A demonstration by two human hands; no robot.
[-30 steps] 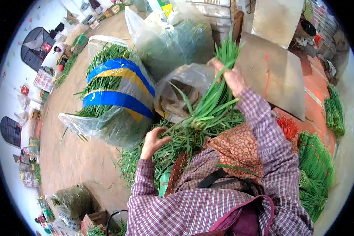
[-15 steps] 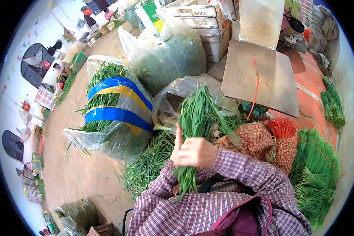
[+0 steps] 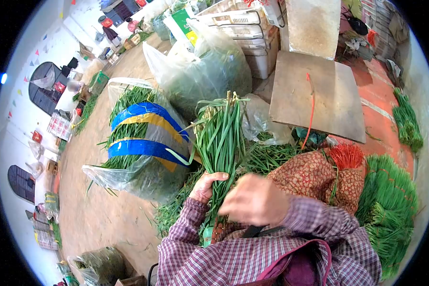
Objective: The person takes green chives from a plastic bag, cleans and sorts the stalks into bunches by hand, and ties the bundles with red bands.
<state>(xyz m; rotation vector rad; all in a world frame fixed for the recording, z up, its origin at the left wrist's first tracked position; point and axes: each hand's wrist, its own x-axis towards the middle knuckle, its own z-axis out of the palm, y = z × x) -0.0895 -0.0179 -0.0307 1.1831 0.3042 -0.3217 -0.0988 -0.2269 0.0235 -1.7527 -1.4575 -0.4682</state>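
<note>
A bunch of green chives (image 3: 219, 138) stands nearly upright in front of me, its pale cut ends at the top. My left hand (image 3: 208, 186) is wrapped round its lower part, thumb across the front. Just to the right of the bunch is my right hand (image 3: 255, 200), smeared by motion, so its fingers do not show clearly. Loose green leaves (image 3: 274, 157) lie behind my hands. A brown patterned cloth (image 3: 300, 176) is beside my right forearm, with a bundle of red ties (image 3: 346, 156) on it.
A taped plastic bag of greens (image 3: 145, 143) stands to the left, with a larger clear bag (image 3: 209, 71) behind. At the back right are a board (image 3: 314, 95) with a red tie and stacked white crates (image 3: 260, 52). Tied green bundles (image 3: 388, 205) are piled on the right.
My right hand has come away from the bunch and moved right. The bunch has shifted a little left and now shows its cut ends at the top. My left hand still grips it.
</note>
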